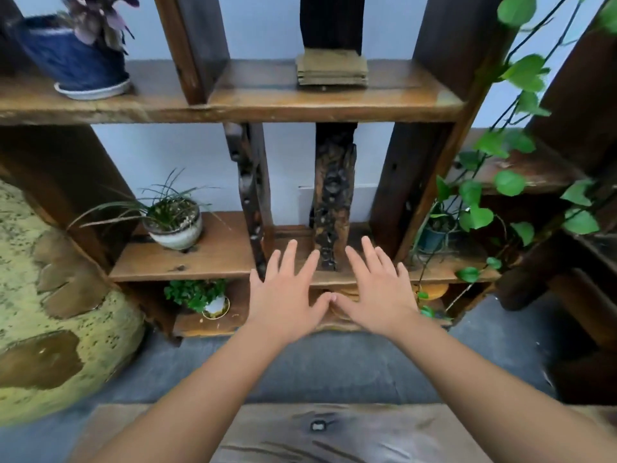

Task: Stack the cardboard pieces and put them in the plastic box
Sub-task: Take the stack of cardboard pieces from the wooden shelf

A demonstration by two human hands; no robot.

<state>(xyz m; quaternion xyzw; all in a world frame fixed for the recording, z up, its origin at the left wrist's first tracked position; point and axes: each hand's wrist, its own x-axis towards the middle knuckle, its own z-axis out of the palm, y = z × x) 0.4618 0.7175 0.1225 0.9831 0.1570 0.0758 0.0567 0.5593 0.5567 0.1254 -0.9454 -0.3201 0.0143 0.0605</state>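
A small stack of brownish cardboard pieces (332, 72) lies on the upper shelf (233, 105) of a dark wooden rack, under a black upright post. My left hand (287, 289) and my right hand (374, 289) are stretched out flat, palms down, fingers spread, side by side with the thumbs touching. They hang in front of the middle shelf (207, 259), well below the cardboard, and hold nothing. No plastic box is in view.
A blue plant pot (75, 60) stands on the upper shelf at left. A white pot with grass (175, 225) sits on the middle shelf, a small green plant (200, 295) on the lowest. A vine (484, 202) hangs at right. A wooden tabletop (334, 436) lies nearest me.
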